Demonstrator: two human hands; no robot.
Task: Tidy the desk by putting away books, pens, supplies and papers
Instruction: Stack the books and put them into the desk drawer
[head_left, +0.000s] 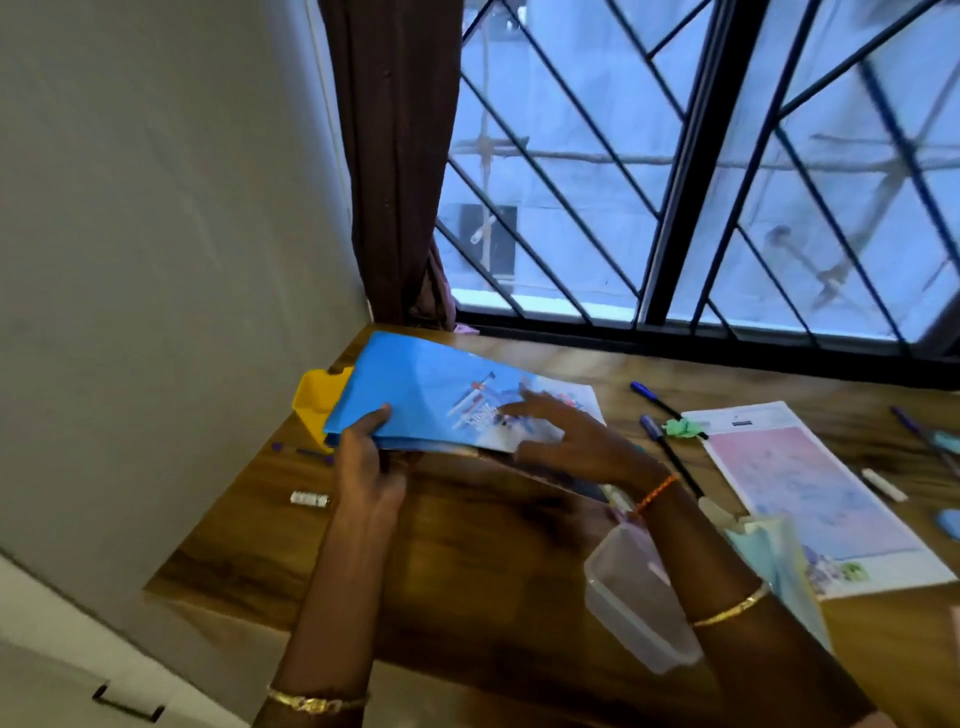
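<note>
While I'm watching the head cam, nearest thing is a clear plastic tub (631, 597) by the right forearm, can't tell what's in it. Left hand (366, 457) pinches the near edge of the blue book (431, 395), thumb on top, fingers curled under. Right hand (566, 436) lies flat on its cover, fingers spread. Cover print is too blurry to read. Book sits tilted over the wooden desk (467, 561), its far corner over a yellow holder (311, 402). Pens (655, 400) and a pink sheet (810, 493) lie off right.
</note>
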